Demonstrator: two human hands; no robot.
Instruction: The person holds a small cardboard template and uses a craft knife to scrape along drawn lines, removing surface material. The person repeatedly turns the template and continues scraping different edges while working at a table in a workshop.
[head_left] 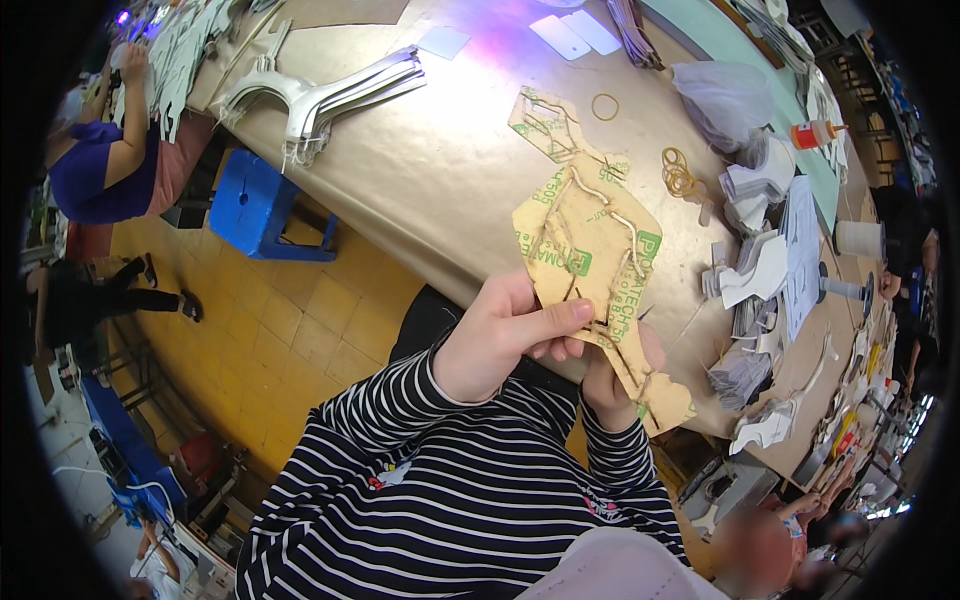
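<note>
A tan cardboard template (602, 225) with green print and narrow dark-edged slots is held up in front of me, over the near table edge. My left hand (495, 335) grips its lower left side, thumb flat on the face and fingers curled behind. From below, my right hand (608, 388) holds the narrow lower end, mostly hidden behind the board. The template's far end, with a cut-out window, reaches out above the table (440, 180).
Rubber bands (680, 175) lie right of the template. Stacks of white cut pieces (755, 270), a clear plastic bag (725, 100) and a red-and-white glue bottle (815, 134) line the right side. White strips (330, 95) lie far left. A blue stool (255, 205) stands beside the table, near another person (100, 170).
</note>
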